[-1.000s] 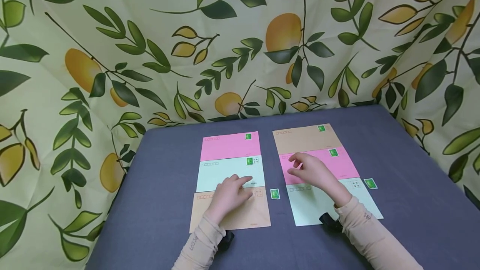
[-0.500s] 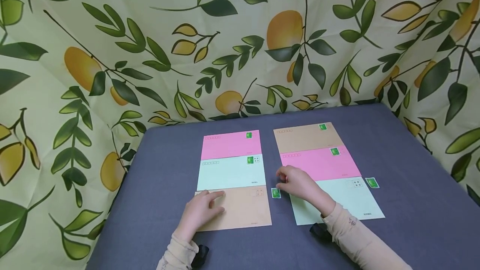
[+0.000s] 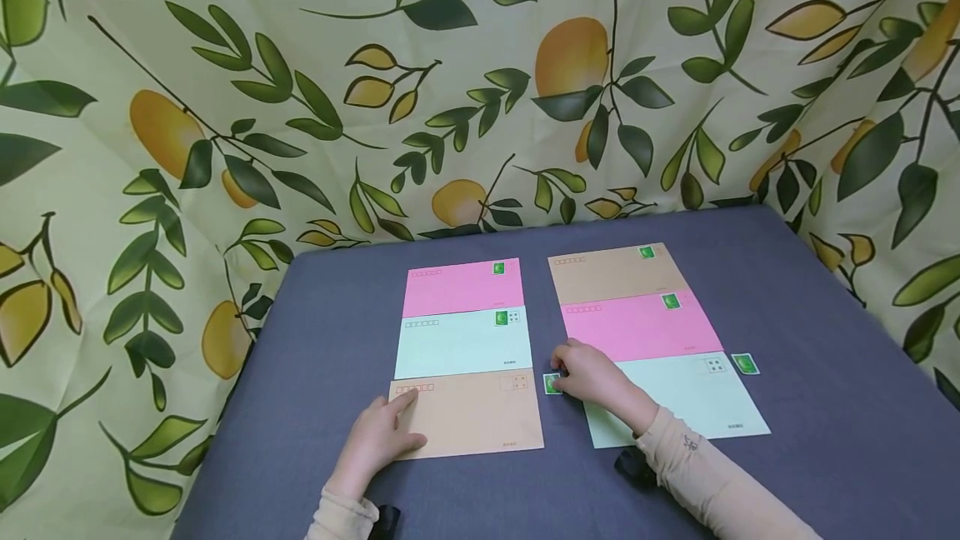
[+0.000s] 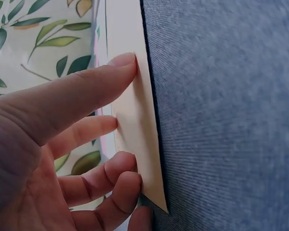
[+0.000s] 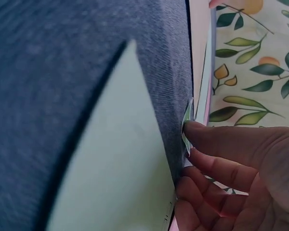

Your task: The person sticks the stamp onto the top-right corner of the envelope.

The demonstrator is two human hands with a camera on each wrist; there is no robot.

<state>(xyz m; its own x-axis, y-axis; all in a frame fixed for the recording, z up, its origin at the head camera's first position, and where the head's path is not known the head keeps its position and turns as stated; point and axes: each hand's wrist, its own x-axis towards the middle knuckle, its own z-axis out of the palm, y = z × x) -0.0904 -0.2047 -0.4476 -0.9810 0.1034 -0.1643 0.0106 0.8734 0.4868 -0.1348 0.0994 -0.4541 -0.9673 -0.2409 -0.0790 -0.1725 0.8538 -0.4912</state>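
My left hand (image 3: 375,437) rests on the left part of a tan envelope (image 3: 480,415), its thumb and index finger spread apart. In the left wrist view the thumb touches the envelope and the other fingers bend loosely at its edge. Over the gap between two columns of envelopes, my right hand (image 3: 597,382) pinches a small green stamp (image 3: 551,383) by its edge. The right wrist view shows the thumb on this stamp (image 5: 187,127), which looks slightly bowed, with the index finger close against it. A mint envelope (image 3: 690,398) lies under the right forearm's side.
Above the tan envelope lie a stamped mint envelope (image 3: 465,344) and a stamped pink envelope (image 3: 461,288). The right column has a stamped tan envelope (image 3: 615,273) and a stamped pink one (image 3: 637,325). Another loose stamp (image 3: 746,364) lies right of that column. A leaf-patterned cloth (image 3: 300,90) hangs behind.
My left hand has drawn left and toward me across the tan envelope. The right hand has come down and left from the pink envelope to the loose stamp and taken hold of it.
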